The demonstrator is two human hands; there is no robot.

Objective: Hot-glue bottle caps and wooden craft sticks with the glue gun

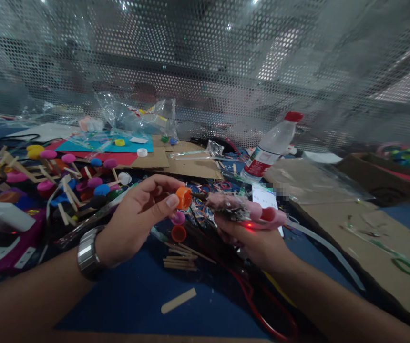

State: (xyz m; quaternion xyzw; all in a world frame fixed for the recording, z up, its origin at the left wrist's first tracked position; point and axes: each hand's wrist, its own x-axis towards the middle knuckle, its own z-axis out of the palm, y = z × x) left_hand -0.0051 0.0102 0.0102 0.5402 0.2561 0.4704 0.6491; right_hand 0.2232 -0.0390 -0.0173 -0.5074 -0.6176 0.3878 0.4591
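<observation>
Between its thumb and fingers my left hand (pixel 140 214) pinches an orange bottle cap (pixel 183 197), its open side turned to the right. My right hand (pixel 248 238) is wrapped round a pink hot glue gun (pixel 244 207) with a red light on and a clear glue stick (pixel 330 247) sticking out of its back. The gun's nozzle is at the cap's opening; whether it touches cannot be made out. Under the hands, a pink cap (pixel 178 218) and a red-orange cap (pixel 179 233) lie near several wooden sticks (pixel 180 262). One flat craft stick (pixel 178 301) lies nearer.
Many coloured caps on sticks (pixel 72 186) are heaped at left by a purple device (pixel 15 252). A bottle with a red cap (pixel 269 150) stands behind my right hand. Red-handled scissors (pixel 262 309) lie in front. Cardboard (pixel 194 164) and plastic bags lie before a perforated metal screen (pixel 205 62).
</observation>
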